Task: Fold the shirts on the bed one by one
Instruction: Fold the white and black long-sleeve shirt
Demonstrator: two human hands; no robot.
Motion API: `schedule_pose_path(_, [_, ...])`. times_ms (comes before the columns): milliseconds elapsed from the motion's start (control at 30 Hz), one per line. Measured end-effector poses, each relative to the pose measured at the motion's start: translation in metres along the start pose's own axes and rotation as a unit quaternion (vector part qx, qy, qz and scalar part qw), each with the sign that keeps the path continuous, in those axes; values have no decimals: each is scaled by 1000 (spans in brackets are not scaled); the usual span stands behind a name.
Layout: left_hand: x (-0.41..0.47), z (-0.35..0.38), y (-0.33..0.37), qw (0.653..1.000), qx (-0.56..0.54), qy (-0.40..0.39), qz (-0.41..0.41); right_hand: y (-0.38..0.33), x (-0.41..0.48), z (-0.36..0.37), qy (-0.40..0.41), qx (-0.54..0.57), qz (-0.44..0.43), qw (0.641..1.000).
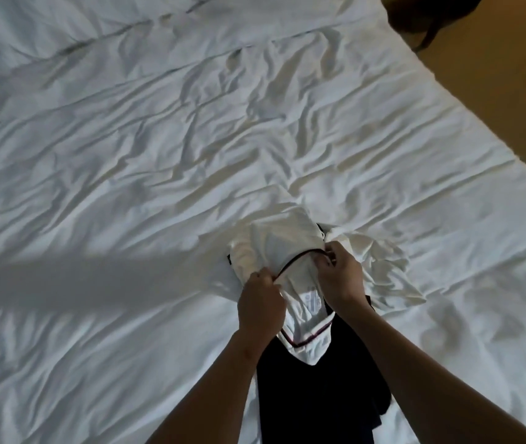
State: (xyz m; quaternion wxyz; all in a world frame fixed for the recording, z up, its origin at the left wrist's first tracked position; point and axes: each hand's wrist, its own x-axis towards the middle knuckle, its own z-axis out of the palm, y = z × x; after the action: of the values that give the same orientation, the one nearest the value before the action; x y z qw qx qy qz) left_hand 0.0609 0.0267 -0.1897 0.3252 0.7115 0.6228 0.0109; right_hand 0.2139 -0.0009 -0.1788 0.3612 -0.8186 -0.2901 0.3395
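- A dark garment is laid on the bed closest to the person, between the two forearms. Its type cannot be determined.
- The left hand is closed in a pinch, with the fingers curled onto the dark-trimmed edge of the white shirt at the near-left end of that trim.
- The right hand is closed in the same way, with thumb and fingers pinched on the far-right end of the same trimmed edge.
- The white shirt is bunched between and beyond the hands. Its near part, marked with a striped band, overlaps the far end of the dark garment.
- A crumpled white cloth lies just beside the right hand. Whether it belongs to the held shirt or is a separate one cannot be told.
- Step in hand, as judged: the shirt is being taken up by its trimmed opening for spreading. No fold is evident yet.
- Next move, as judged: the shirt is to be lifted clear of the dark garment and laid flat on the bare cover beyond. A grip nearer the shoulders is likely required so the cloth opens evenly.
- The bed is covered in wrinkled white fabric, which may need to be smoothed first.
- A tan floor is visible past the far right edge of the bed.
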Motion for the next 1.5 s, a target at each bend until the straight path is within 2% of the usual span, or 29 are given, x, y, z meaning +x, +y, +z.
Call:
schedule_pose_path(100, [-19, -36, -1, 998, -69, 12, 0, -29, -29, -14, 16, 63, -22, 998])
schedule_pose_path(200, [-41, -78, 2, 986, -151, 61, 33, -74, -65, -28, 17, 105, -52, 993])
schedule_pose_path(333, [-87, -149, 9, 966, -227, 110, 61, -154, -124, -47, 57, 75, -103, 990])
schedule_pose_path(433, [-133, -211, 4, 947, -292, 115, 70, -214, -181, -61, 81, 74, -177, 978])
schedule_pose_path(567, [-202, -295, -17, 941, -296, 102, 130, -279, -262, -69, 50, 144, -197, 969])
schedule_pose_path(633, [-239, -337, -30, 926, -321, 110, 167, -310, -305, -68, 17, 153, -230, 961])
schedule_pose_path(733, [-284, -408, -55, 912, -326, 103, 227, -357, -371, -68, -92, 58, -336, 936])
schedule_pose_path(833, [-317, -478, -79, 918, -239, 18, 316, -402, -433, -66, -169, -34, -414, 894])
schedule_pose_path(933, [-350, -525, -99, 904, -165, -37, 393, -435, -487, -58, -164, -50, -467, 868])
schedule_pose_path(1000, [-367, -545, -115, 898, -173, -54, 400, -447, -512, -51, -138, -44, -497, 856])
schedule_pose_path(1133, [-394, -587, -154, 865, -327, -42, 379, -454, -541, -44, -110, -21, -499, 859])
schedule_pose_path(1200, [-414, -612, -171, 838, -400, -28, 370, -448, -544, -37, -88, -110, -466, 873])
schedule_pose_path(1233, [-422, -625, -180, 833, -403, -29, 377, -444, -544, -31, -78, -158, -441, 880])
schedule_pose_path(1267, [-430, -638, -188, 846, -368, -27, 386, -439, -542, -24, -75, -181, -410, 891])
schedule_pose_path(1300, [-435, -651, -196, 873, -285, -19, 395, -434, -541, -16, -79, -176, -382, 904])
schedule_pose_path(1333, [-437, -663, -203, 901, -168, -3, 399, -429, -538, -10, -80, -160, -365, 914])
schedule_pose_path(1400, [-429, -679, -216, 929, 32, 57, 363, -423, -540, 5, -66, -140, -358, 921])
schedule_pose_path(1467, [-415, -687, -228, 939, 80, 154, 299, -421, -554, 24, -69, -117, -357, 924])
schedule_pose_path(1500, [-410, -689, -231, 931, 83, 221, 280, -420, -566, 34, -79, -97, -367, 922])
